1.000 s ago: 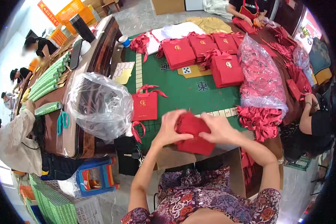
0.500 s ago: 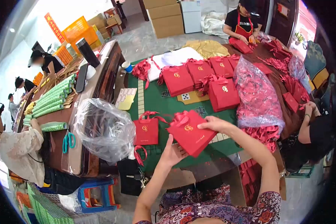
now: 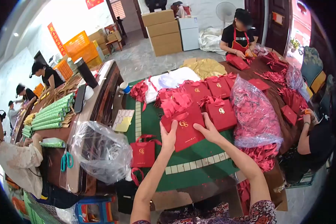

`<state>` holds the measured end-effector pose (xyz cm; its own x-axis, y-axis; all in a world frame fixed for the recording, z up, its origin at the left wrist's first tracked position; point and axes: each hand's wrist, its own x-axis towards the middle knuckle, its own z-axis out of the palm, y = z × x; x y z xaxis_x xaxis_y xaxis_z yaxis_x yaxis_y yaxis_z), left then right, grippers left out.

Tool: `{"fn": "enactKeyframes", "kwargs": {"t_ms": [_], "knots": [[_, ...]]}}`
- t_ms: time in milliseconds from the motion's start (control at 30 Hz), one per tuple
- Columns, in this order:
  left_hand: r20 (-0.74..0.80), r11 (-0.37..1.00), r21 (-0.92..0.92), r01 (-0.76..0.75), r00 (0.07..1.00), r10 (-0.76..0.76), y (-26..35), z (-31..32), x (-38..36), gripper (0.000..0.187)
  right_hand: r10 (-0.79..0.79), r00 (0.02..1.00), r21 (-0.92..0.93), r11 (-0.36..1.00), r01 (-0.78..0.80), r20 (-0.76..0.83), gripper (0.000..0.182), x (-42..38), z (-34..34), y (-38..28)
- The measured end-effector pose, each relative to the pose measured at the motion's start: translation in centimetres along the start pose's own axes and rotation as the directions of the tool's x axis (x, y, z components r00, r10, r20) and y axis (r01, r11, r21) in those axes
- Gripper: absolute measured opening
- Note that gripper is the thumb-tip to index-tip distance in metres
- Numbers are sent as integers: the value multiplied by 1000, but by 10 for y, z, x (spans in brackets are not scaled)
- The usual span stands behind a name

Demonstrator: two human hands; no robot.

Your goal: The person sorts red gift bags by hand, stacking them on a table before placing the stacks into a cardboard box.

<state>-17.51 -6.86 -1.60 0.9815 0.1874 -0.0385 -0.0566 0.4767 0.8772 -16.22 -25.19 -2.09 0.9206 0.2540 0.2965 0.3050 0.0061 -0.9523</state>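
Between my two hands is a red gift bag (image 3: 185,137) with gold lettering and red ribbon handles, perhaps a small stack of them. My left hand (image 3: 168,135) grips its left edge, thumb on the front. On the right edge, my right hand (image 3: 210,131) holds it the same way. A single red bag (image 3: 143,154) lies on the green mat (image 3: 190,179) left of my left forearm. Beyond my hands stand several more red bags (image 3: 221,114) in rows, partly hidden by the held one.
A clear plastic sack of red ribboned bags (image 3: 254,112) stands at right. An emptier clear bag (image 3: 100,153) sits at left, by teal scissors (image 3: 67,161) and green rolls (image 3: 54,114). One person (image 3: 239,37) works at the far table; others sit or stand at both sides.
The held red bag has moved away from me, toward the rows, and turned upright. My left hand has gone from open beneath it to gripping its left edge. The view has tilted up.
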Motion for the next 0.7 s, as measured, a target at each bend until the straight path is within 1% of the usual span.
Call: {"fn": "enactKeyframes", "kwargs": {"t_ms": [33, 67, 100, 133, 167, 200, 233, 267, 300, 333, 367, 400, 433, 467, 533, 567, 600, 667, 700], "knots": [[10, 982, 71, -174, 985, 174, -5, 0, 7, 51, 30, 1000, -18, 999, -30, -1, 57, 4, -1, -4], [16, 982, 71, -177, 984, 176, -11, -4, 13, 51, 26, 1000, -18, 1000, -26, -6, 57, 8, -1, -3], [21, 964, 164, -210, 978, 209, -17, -9, 18, 53, 167, 986, 29, 986, -167, -10, 62, 11, -1, -3], [29, 936, 256, -240, 970, 241, -24, -15, 24, 55, 306, 952, 79, 949, -305, -8, 67, 15, 1, -2], [34, 935, 258, -242, 970, 242, -31, -18, 30, 55, 351, 931, -62, 932, -358, -95, 78, 18, 3, -8], [52, 932, 279, -230, 973, 225, -40, -21, 35, 51, 351, 931, -60, 932, -358, -98, 78, 25, 0, 7], [69, 929, 301, -217, 976, 205, -46, -23, 37, 47, 409, 905, 44, 913, -407, -118, 81, 37, -3, 38], [71, 929, 302, -215, 977, 203, -49, -23, 39, 47, 466, 875, 147, 882, -448, -130, 86, 47, -6, 65], [111, 943, 275, -190, 980, 165, -51, -23, 40, 44, 463, 853, 96, 886, -454, -242, 86, 49, -1, 84], [153, 955, 248, -162, 980, 127, -54, -24, 41, 41, 466, 850, 101, 884, -456, -246, 86, 46, 2, 82], [156, 955, 252, -157, 980, 120, -58, -25, 42, 41, 379, 853, -54, 904, -425, -360, 82, 43, 4, 81], [144, 944, 307, -119, 986, 78, -61, -26, 43, 44, 272, 847, -209, 893, -399, -456, 79, 41, 7, 79], [130, 930, 357, -83, 991, 38, -61, -23, 43, 47, 189, 851, -260, 901, -349, -490, 70, 37, 11, 61], [135, 929, 360, -80, 990, 33, -60, -20, 44, 47, 190, 847, -256, 900, -352, -496, 70, 39, 10, 65], [39, 921, 387, -39, 999, 26, -55, -15, 47, 60, 129, 873, -295, 909, -294, -470, 64, 47, 5, 76], [-22, 871, 492, -15, 999, 30, -52, -12, 55, 72, 23, 856, -285, 938, -198, -516, 65, 54, 8, 73], [-28, 870, 489, -56, 996, 80, -48, -9, 61, 81, 25, 851, -283, 937, -202, -525, 65, 63, 9, 68], [69, 898, 407, -169, 986, 154, -14, 12, 63, 86, -102, 825, -329, 938, -106, -555, 66, 79, 8, 38], [31, 887, 427, -178, 983, 182, -15, 10, 74, 84, -93, 822, -325, 939, -116, -562, 66, 89, 4, 32]]}}
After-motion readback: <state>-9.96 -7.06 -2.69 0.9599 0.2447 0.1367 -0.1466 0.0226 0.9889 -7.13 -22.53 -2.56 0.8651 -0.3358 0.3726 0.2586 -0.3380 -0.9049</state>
